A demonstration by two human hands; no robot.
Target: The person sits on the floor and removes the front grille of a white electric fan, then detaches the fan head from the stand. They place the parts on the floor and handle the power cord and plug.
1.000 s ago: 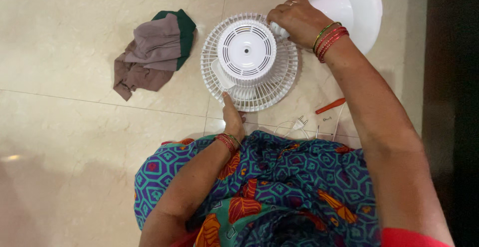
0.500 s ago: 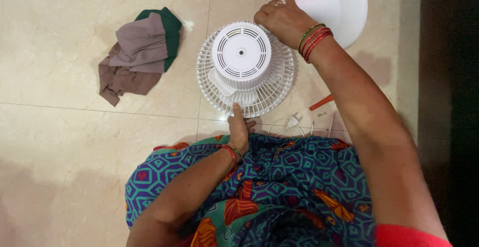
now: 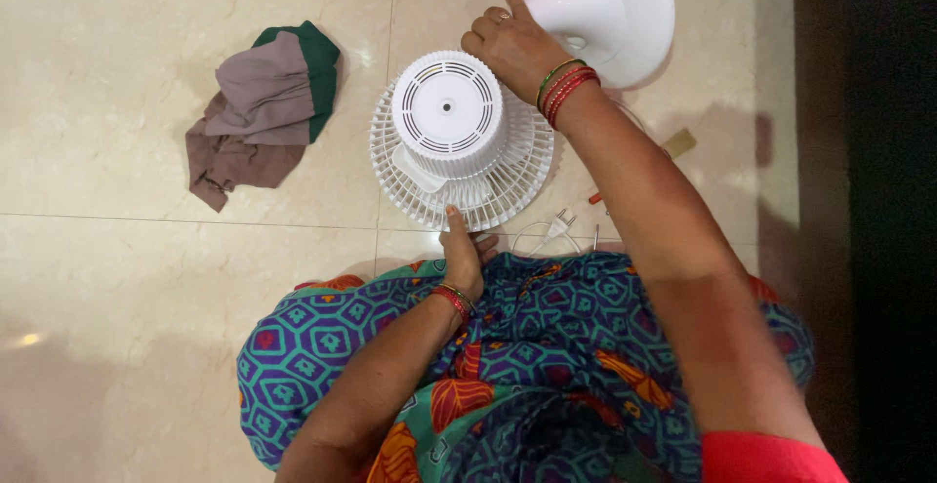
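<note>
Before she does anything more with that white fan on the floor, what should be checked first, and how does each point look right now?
1. Left hand steadying the grille at its near rim: ok.
2. Right hand gripping at the fan's far side: ok.
3. Plug out of any socket, lying loose on the floor: ok.
4. Cord clear of the fan: cannot tell.
5. White base out of the way: not ok, it touches the right hand.
6. Cloth clear of the fan: ok.

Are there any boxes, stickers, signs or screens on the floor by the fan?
None to be seen.
Small tan scrap: on the tiles right of the right arm, flat, maybe card; too small to tell.
Left hand: touches the white fan grille, which looks plain.
Right hand: rests beside the plain white round base.
</note>
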